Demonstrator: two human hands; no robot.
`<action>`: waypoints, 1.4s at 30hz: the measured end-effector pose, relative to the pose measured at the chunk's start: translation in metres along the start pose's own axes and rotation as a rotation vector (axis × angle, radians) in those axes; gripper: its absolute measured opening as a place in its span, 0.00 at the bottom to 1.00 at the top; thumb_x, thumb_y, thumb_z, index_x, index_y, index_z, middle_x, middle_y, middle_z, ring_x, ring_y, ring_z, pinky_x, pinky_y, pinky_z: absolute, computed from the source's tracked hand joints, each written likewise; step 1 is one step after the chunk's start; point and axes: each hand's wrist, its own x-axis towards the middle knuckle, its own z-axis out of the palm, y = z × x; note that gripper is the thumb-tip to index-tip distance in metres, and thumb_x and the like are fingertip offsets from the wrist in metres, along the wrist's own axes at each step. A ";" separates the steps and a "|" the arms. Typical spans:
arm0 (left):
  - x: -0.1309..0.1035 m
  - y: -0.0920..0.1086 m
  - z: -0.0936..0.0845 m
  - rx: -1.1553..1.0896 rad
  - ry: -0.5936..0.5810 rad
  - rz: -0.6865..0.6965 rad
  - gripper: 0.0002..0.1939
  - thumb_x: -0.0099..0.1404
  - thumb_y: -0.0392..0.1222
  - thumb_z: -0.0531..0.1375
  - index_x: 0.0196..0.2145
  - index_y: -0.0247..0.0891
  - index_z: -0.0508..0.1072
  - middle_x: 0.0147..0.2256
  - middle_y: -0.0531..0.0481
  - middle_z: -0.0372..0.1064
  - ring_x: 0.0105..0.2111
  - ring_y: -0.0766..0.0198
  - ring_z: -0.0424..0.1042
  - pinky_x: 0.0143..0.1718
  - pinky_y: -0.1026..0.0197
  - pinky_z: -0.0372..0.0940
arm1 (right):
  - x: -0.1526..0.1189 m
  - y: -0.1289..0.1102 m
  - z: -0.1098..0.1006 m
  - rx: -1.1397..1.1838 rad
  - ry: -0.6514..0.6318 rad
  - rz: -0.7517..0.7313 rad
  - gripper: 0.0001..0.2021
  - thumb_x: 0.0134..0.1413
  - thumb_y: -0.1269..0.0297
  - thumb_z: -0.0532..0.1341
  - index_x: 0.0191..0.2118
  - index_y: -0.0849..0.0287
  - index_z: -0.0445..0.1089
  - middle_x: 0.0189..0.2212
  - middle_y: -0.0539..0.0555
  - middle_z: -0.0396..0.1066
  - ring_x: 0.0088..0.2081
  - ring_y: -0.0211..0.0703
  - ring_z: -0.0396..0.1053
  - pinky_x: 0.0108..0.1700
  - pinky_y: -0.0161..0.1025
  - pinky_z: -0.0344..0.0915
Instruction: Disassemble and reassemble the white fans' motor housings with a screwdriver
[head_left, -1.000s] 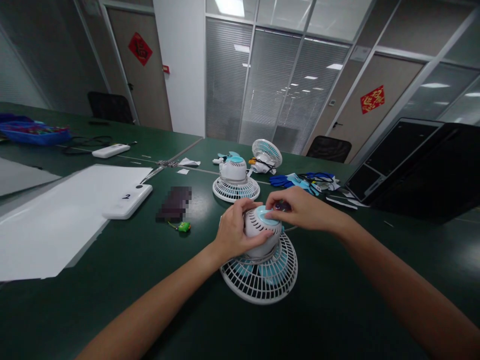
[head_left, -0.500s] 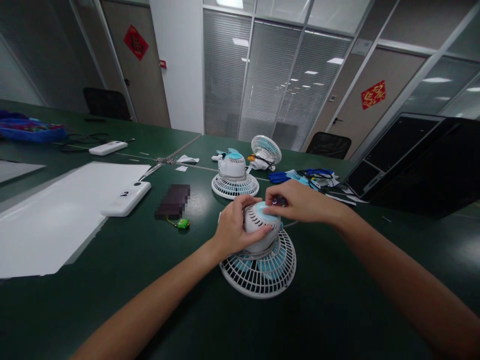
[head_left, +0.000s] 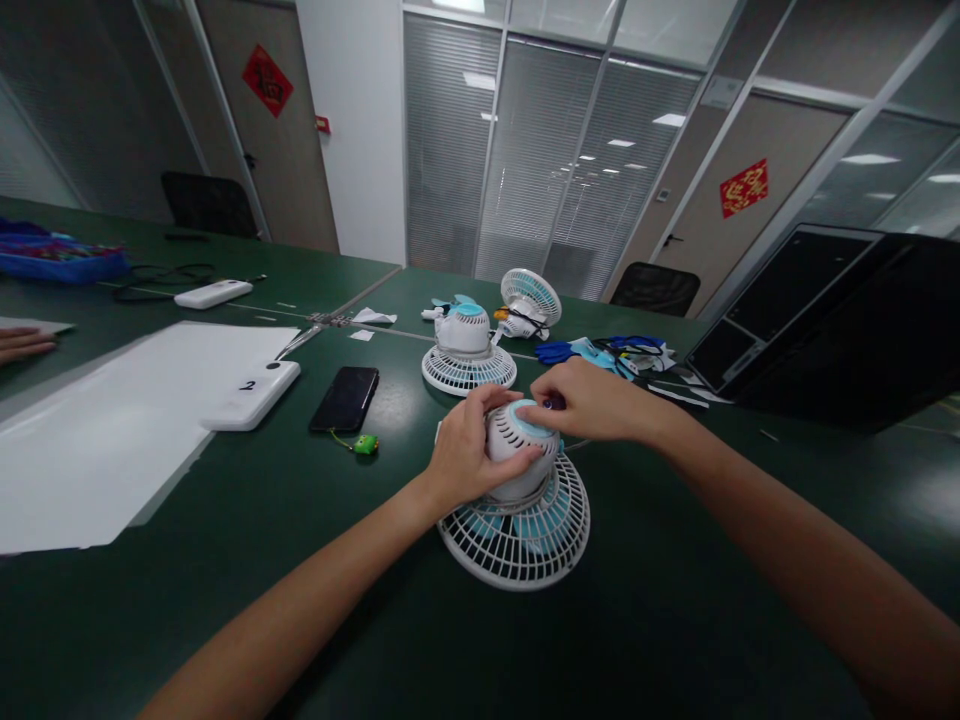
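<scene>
A small white fan (head_left: 523,478) with pale-blue blades lies grille-down on the green table, its rounded motor housing pointing up. My left hand (head_left: 474,448) is wrapped round the left side of that housing, thumb across its front. At the top, the thumb of my right hand (head_left: 581,398) touches the light-blue round cap (head_left: 529,414). My right fingers are curled around a small dark object (head_left: 555,402), mostly hidden in the fist, so its kind cannot be made out.
Behind stand a second grille-down fan (head_left: 466,345) and a tilted fan (head_left: 529,300). Blue gloves and cables (head_left: 611,354) lie right, near a large black case (head_left: 817,320). Leftward are a phone (head_left: 345,399), a white power bank (head_left: 251,396), paper sheets (head_left: 142,420) and another person's hand (head_left: 24,344).
Another person's hand has come into view at the far left edge. My own hands keep nearly the same hold on the fan, with only a slight shift of the right fingers.
</scene>
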 end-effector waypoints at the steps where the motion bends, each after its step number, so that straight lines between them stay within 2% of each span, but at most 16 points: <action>1: 0.000 0.000 0.000 0.002 0.003 0.001 0.33 0.58 0.52 0.66 0.54 0.40 0.56 0.50 0.39 0.72 0.48 0.50 0.75 0.50 0.45 0.70 | 0.000 0.000 0.000 0.009 -0.009 0.007 0.21 0.60 0.51 0.56 0.21 0.59 0.61 0.18 0.48 0.60 0.21 0.34 0.55 0.27 0.38 0.48; 4: 0.001 0.001 0.000 0.006 0.010 0.007 0.33 0.58 0.52 0.66 0.53 0.40 0.56 0.49 0.39 0.73 0.48 0.50 0.75 0.50 0.46 0.70 | -0.003 0.002 -0.003 0.062 0.022 0.012 0.22 0.59 0.47 0.57 0.23 0.59 0.64 0.19 0.49 0.62 0.22 0.35 0.57 0.27 0.38 0.49; 7: 0.001 0.001 -0.001 0.023 0.008 0.003 0.34 0.57 0.52 0.67 0.54 0.40 0.56 0.49 0.39 0.73 0.48 0.50 0.75 0.50 0.45 0.70 | -0.007 0.010 -0.009 0.184 0.070 -0.080 0.14 0.57 0.53 0.60 0.39 0.61 0.71 0.27 0.50 0.68 0.27 0.37 0.62 0.30 0.36 0.55; 9: 0.001 0.001 -0.001 0.035 0.011 0.003 0.34 0.57 0.53 0.67 0.54 0.40 0.56 0.49 0.38 0.73 0.48 0.50 0.75 0.50 0.45 0.70 | -0.009 0.015 -0.013 0.257 0.019 -0.171 0.15 0.57 0.60 0.60 0.47 0.60 0.72 0.34 0.53 0.70 0.32 0.39 0.65 0.34 0.36 0.58; 13: 0.002 0.002 -0.001 0.010 0.011 0.013 0.34 0.58 0.52 0.67 0.54 0.39 0.56 0.49 0.38 0.73 0.48 0.50 0.75 0.50 0.45 0.70 | -0.007 0.022 -0.014 0.270 -0.058 -0.241 0.10 0.56 0.65 0.61 0.43 0.60 0.76 0.39 0.55 0.71 0.37 0.41 0.67 0.39 0.38 0.61; 22: 0.000 0.002 -0.001 0.006 0.001 0.012 0.33 0.58 0.52 0.67 0.54 0.40 0.56 0.49 0.39 0.72 0.48 0.51 0.75 0.51 0.46 0.70 | 0.003 0.022 -0.005 0.276 -0.057 -0.147 0.12 0.54 0.55 0.65 0.36 0.60 0.73 0.29 0.50 0.70 0.30 0.38 0.65 0.33 0.37 0.58; 27: 0.001 0.002 -0.002 -0.009 0.006 0.010 0.33 0.58 0.51 0.67 0.54 0.40 0.56 0.50 0.38 0.72 0.49 0.51 0.75 0.51 0.46 0.70 | -0.004 0.021 -0.010 0.306 -0.034 -0.068 0.17 0.54 0.51 0.63 0.40 0.59 0.66 0.23 0.47 0.65 0.26 0.38 0.63 0.29 0.36 0.56; 33: 0.002 0.001 -0.001 -0.011 0.006 0.011 0.33 0.58 0.52 0.67 0.54 0.40 0.56 0.49 0.38 0.72 0.49 0.51 0.75 0.51 0.46 0.70 | -0.012 0.013 -0.014 0.155 -0.026 -0.129 0.14 0.55 0.53 0.61 0.40 0.59 0.69 0.35 0.53 0.70 0.32 0.40 0.65 0.33 0.37 0.57; 37: 0.002 0.001 -0.001 -0.015 0.008 0.012 0.33 0.58 0.52 0.67 0.54 0.40 0.56 0.50 0.38 0.72 0.49 0.50 0.75 0.52 0.45 0.69 | -0.016 0.001 -0.013 0.006 0.027 -0.092 0.16 0.54 0.54 0.62 0.43 0.59 0.66 0.35 0.54 0.70 0.33 0.43 0.65 0.33 0.39 0.55; 42: 0.002 0.001 -0.002 -0.002 0.005 0.024 0.33 0.58 0.52 0.67 0.54 0.40 0.55 0.49 0.39 0.72 0.49 0.50 0.75 0.52 0.46 0.69 | -0.013 -0.007 -0.012 -0.127 0.036 -0.091 0.12 0.57 0.55 0.59 0.39 0.60 0.69 0.36 0.56 0.72 0.35 0.45 0.66 0.35 0.40 0.56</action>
